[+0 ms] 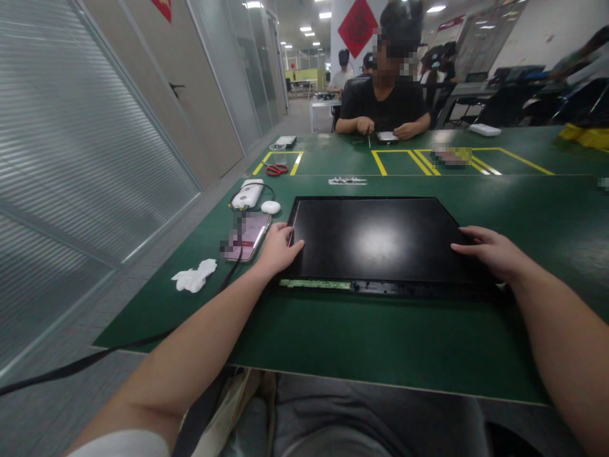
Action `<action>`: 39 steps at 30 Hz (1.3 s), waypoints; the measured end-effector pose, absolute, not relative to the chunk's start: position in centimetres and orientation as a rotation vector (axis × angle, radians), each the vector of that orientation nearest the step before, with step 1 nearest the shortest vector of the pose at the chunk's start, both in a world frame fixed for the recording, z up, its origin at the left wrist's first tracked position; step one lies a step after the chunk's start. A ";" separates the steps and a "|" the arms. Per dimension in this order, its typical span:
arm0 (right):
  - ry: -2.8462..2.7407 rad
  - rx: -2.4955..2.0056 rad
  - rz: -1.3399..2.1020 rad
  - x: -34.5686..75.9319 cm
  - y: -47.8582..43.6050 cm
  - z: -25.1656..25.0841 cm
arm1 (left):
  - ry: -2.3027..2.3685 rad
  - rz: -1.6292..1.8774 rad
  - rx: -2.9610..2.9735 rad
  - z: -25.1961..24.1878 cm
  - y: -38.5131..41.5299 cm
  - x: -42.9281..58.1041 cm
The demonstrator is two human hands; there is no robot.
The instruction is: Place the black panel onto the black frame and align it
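Note:
A black flat screen panel [375,238] lies face up on the green table, with light glaring off its middle. Along its near edge runs a narrow green circuit board strip [314,284] on the left and a dark strip on the right. My left hand [280,246] grips the panel's left edge, thumb on top and fingers at the side. At the opposite edge my right hand [490,251] holds on in the same way, its lower fingers partly hidden. Whether the panel is lifted off the tabletop I cannot tell.
Left of the panel are a phone [250,236], a white earbud case [271,207], a white power bank [248,193] with a cable, and crumpled tissue [195,276]. Beyond lie red-handled scissors [276,169] and small silvery strips [347,181]. A person [384,105] works across the table.

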State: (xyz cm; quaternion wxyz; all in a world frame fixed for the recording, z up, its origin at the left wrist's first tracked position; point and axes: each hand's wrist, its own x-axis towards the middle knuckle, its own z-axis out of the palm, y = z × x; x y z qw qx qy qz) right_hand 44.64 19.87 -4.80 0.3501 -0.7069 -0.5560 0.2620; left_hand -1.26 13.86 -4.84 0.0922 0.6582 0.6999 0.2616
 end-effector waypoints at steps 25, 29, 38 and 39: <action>-1.656 -2.012 0.518 45.3 20.7 -5.3 | 2.069 0.776 1.973 -5.1 13.9 -1.5; -1.576 -2.024 0.576 44.2 19.7 -4.3 | 2.041 0.743 2.014 -5.1 13.9 -1.8; -1.373 -2.063 0.606 45.4 19.2 -3.7 | 2.071 0.542 2.147 -4.2 13.4 -2.1; -1.388 -2.079 0.589 45.5 19.1 -3.6 | 2.077 0.520 2.160 -4.1 13.4 -2.1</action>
